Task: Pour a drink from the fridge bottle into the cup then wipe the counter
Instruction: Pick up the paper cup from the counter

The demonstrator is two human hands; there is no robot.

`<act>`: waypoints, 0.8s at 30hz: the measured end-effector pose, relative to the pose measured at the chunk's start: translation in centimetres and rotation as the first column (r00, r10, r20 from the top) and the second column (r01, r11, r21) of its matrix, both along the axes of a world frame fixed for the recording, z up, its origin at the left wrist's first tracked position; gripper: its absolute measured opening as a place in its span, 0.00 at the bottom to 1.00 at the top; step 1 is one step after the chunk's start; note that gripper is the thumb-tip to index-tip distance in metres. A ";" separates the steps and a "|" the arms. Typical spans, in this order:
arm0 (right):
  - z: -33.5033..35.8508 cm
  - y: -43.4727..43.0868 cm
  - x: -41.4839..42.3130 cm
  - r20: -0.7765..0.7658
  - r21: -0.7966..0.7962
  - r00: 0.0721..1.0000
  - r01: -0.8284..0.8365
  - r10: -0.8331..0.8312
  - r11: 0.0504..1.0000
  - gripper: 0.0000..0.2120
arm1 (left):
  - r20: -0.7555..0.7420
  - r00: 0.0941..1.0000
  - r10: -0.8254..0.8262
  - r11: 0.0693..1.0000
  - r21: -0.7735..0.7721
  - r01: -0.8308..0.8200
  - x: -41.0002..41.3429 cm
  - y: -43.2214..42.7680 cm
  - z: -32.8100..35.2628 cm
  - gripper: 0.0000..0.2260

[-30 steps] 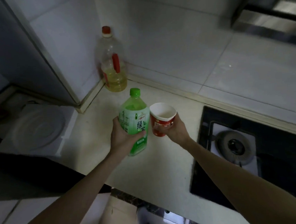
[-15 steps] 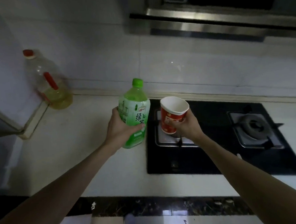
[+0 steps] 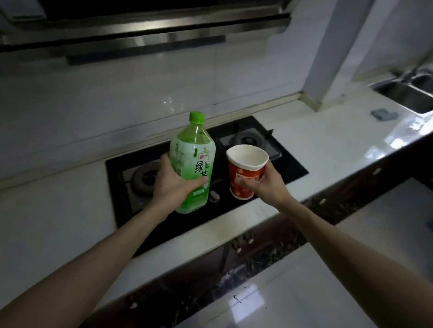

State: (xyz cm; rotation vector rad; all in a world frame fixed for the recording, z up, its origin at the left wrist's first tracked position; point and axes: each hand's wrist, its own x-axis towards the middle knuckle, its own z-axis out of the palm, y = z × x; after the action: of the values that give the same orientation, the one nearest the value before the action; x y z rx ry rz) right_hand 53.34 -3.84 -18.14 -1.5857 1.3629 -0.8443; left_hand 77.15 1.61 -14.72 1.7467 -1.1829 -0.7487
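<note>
My left hand (image 3: 172, 184) grips a green tea bottle (image 3: 193, 162) around its middle; the bottle is nearly upright with its green cap on. My right hand (image 3: 264, 183) holds a red paper cup (image 3: 245, 172) with a white inside, upright and empty as far as I can see. Both are held in the air above the black gas hob (image 3: 283, 159), side by side and a small gap apart. A grey cloth (image 3: 384, 114) lies on the white counter (image 3: 323, 152) far to the right.
The hob has two burners, one behind my left hand (image 3: 145, 178) and one behind the cup (image 3: 246, 138). A steel sink (image 3: 411, 93) is at the far right. A range hood (image 3: 136, 34) hangs above. A white pillar (image 3: 330, 55) rises from the counter's back.
My view has swung right along the counter: the oil bottle and fridge left the frame, and the sink and cloth came in. Both hands still carry the bottle and cup together.
</note>
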 end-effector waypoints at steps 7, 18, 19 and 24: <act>0.2 2.9 -11.5 0.003 0.003 0.961 0.277 -0.277 0.961 0.40 | 0.029 0.964 -0.263 0.965 0.017 0.263 -11.1 -2.7 0.5 0.38; -0.7 7.1 -22.1 -0.024 0.055 0.820 0.572 -0.572 0.818 0.44 | 0.020 0.804 -0.594 0.804 0.038 0.594 -24.1 -5.8 -0.9 0.39; -0.6 7.3 -22.8 -0.036 0.049 0.803 0.596 -0.595 0.801 0.43 | 0.018 0.785 -0.619 0.785 0.043 0.618 -25.0 -6.3 -1.1 0.39; -0.3 7.7 -25.8 -0.051 0.042 0.726 0.688 -0.686 0.725 0.39 | 0.010 0.708 -0.706 0.708 0.054 0.704 -29.2 -9.2 -1.5 0.41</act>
State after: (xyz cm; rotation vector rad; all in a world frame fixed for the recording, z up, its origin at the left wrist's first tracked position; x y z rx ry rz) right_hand 27.50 3.81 -18.44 -1.0196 2.0307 -1.1961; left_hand 48.00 -7.60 -16.25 1.3020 -1.9096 -1.2027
